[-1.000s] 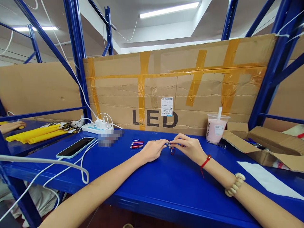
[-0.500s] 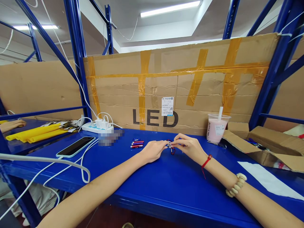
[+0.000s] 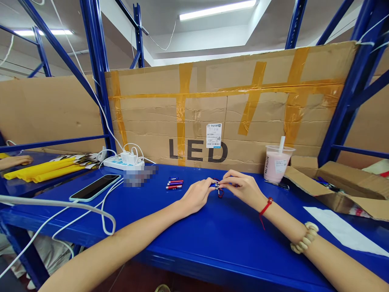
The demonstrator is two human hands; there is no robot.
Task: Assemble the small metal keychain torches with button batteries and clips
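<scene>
My left hand [image 3: 196, 196] and my right hand [image 3: 243, 187] meet above the middle of the blue table, fingertips pinched together. Between them is a small shiny metal key ring [image 3: 216, 185], partly hidden by the fingers. A red carabiner clip [image 3: 220, 194] hangs just below it, close to the tabletop; its exact link to the ring is too small to make out. To the left of my left hand, several small red, purple and blue metal tubes [image 3: 174, 185] lie side by side on the table.
A pink drink cup [image 3: 276, 164] with a straw stands at back right, beside an open cardboard box [image 3: 337, 198]. White paper [image 3: 340, 227] lies in front. Leftward are a phone [image 3: 95, 188], a power strip [image 3: 123, 163] and loose white cables. Another person's hand [image 3: 18, 161] shows far left.
Both hands stay at nearly the same place, still pinching the key ring, with only a slight shift of the fingers. The whole view has moved very slightly.
</scene>
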